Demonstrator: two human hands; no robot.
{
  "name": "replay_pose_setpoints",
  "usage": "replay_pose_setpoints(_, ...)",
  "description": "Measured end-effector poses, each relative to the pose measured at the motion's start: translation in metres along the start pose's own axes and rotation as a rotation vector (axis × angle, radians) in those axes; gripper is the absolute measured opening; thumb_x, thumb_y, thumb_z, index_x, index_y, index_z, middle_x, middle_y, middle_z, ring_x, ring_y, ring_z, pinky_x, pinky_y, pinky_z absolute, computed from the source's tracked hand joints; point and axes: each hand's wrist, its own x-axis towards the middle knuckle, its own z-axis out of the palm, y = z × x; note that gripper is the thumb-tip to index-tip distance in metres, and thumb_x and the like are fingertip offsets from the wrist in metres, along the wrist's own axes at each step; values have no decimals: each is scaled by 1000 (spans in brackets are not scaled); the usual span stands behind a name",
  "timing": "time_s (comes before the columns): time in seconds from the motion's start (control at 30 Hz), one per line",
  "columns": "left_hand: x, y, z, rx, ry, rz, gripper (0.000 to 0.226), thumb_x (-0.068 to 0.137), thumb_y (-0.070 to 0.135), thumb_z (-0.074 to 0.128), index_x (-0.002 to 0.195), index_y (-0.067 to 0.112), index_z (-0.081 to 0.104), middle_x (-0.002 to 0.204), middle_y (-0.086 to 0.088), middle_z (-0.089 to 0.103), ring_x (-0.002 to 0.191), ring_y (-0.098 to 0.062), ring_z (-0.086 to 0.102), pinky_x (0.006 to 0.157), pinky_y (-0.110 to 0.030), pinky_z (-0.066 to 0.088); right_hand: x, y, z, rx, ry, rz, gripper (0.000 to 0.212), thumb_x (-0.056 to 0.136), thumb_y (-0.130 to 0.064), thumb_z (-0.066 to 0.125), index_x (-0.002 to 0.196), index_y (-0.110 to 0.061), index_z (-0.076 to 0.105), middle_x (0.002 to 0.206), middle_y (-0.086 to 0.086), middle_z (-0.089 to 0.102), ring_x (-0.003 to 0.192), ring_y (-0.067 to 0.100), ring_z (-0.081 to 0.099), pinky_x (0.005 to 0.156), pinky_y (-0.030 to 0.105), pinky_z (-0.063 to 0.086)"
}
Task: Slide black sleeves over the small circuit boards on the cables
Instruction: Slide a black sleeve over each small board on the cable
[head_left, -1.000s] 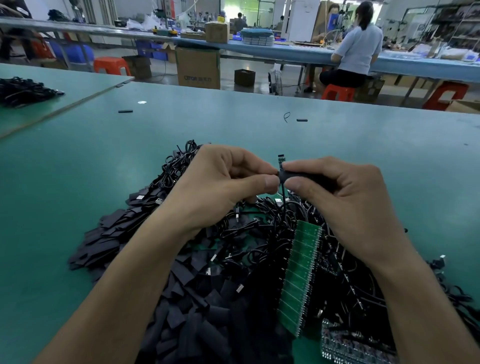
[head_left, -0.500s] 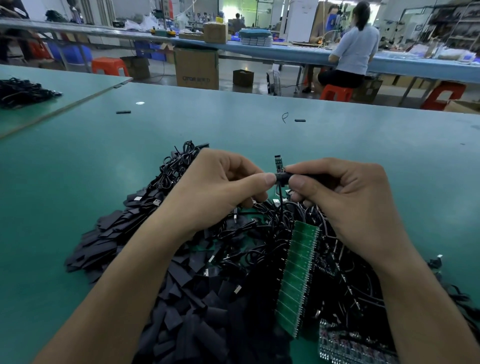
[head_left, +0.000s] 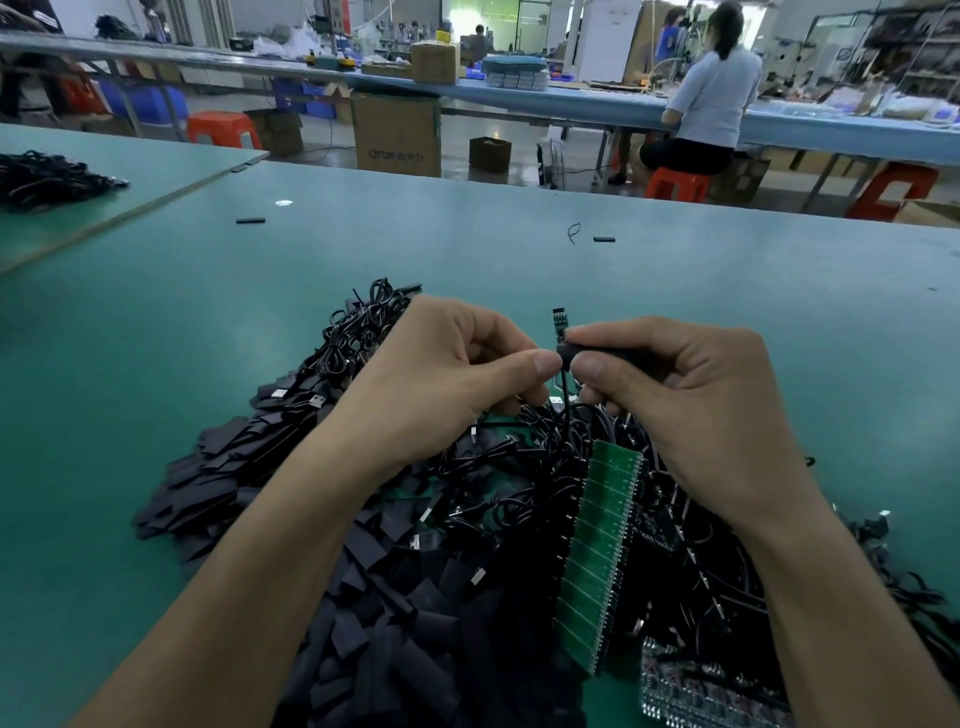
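While right hand (head_left: 691, 405) pinches black sleeve (head_left: 597, 353), circuit board (head_left: 560, 325) pokes above grip; left hand (head_left: 447, 379) pinches it

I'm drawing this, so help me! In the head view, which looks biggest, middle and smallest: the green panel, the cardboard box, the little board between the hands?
1. green panel, close to the camera.
2. cardboard box, far away, so really it may be bigger.
3. little board, clearly smallest.

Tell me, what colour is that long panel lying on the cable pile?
The panel is green, crossed by thin pale lines; the head view shows it best.
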Motion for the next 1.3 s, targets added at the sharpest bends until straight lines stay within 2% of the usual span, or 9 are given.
replay_pose_setpoints(0.1, 0, 1, 0, -22, -16, 10, 8, 91, 18, 71, 86, 14, 76, 78, 1, 77, 66, -8, 70, 65, -17, 54, 0, -1, 2, 12, 72, 6, 24, 83, -13, 78, 99, -30, 75, 83, -13, 77, 69, 8, 72, 65, 13, 53)
replay_pose_setpoints(0.2, 0, 2, 3, -36, -14, 9, 9, 93, 16, 69, 89, 11, 76, 80, 1, 78, 67, -8, 70, 65, -19, 55, 1, -2, 3, 14, 231, 7, 31, 80, -17, 82, 105, -30, 70, 81, -12, 76, 68, 8, 73, 63, 15, 55)
replay_pose_setpoints(0.3, -1, 3, 6, -58, 11, 6, 9, 92, 18, 70, 89, 11, 75, 79, 2, 78, 68, -9, 71, 65, -23, 58, 2, -2, 5, 62, 350, 14, 26, 81, -17, 81, 103, -25, 70, 81, -9, 77, 69, 10, 73, 63, 18, 56)
replay_pose_setpoints(0.57, -1, 1, 15, -80, 72, 61, 8, 93, 12, 69, 89, 11, 76, 76, 1, 77, 65, -11, 72, 64, -18, 55, -1, -4, 18, 37, 325, 2, 38, 86, -16, 78, 121, -26, 67, 82, -14, 77, 70, 10, 74, 69, 21, 59)
replay_pose_setpoints(0.83, -1, 0, 18, -97, 86, 53, 9, 93, 10, 69, 89, 12, 76, 75, 0, 77, 65, -9, 71, 61, -16, 53, -1, -5, 19, 19, 310, 31, 28, 91, -19, 73, 115, -31, 68, 79, -11, 77, 69, 12, 74, 69, 28, 61)
replay_pose_setpoints(1.0, -1, 1, 16, -32, 0, 52, 6, 92, 20, 71, 91, 16, 76, 82, 1, 78, 81, -18, 75, 81, -32, 61, 0, -8, 15, 48, 299, 54, 19, 91, -17, 72, 102, -30, 62, 77, -8, 75, 68, 10, 72, 60, 21, 53)
replay_pose_setpoints(1.07, -2, 1, 10, 29, -68, 30, 11, 87, 29, 76, 92, 20, 75, 85, 0, 77, 83, -21, 73, 83, -36, 60, 1, -10, 12, 91, 333, 67, 19, 92, -15, 70, 99, -29, 60, 77, -4, 75, 66, 11, 71, 58, 21, 52)
replay_pose_setpoints(1.2, -3, -4, 1, 136, -193, -68, 20, 77, 34, 83, 94, 25, 75, 85, 8, 77, 81, -9, 74, 84, -28, 60, 1, -12, 6, 189, 445, 86, 18, 93, -12, 68, 97, -25, 57, 80, -1, 76, 66, 14, 72, 57, 18, 51)
replay_pose_setpoints(1.3, -1, -6, 2, 214, -178, -24, 17, 79, 39, 79, 92, 27, 76, 76, 12, 75, 65, -1, 68, 67, -16, 56, 1, -11, 8, 164, 459, 85, 16, 95, -13, 66, 98, -25, 56, 81, -2, 76, 68, 14, 73, 58, 18, 51)
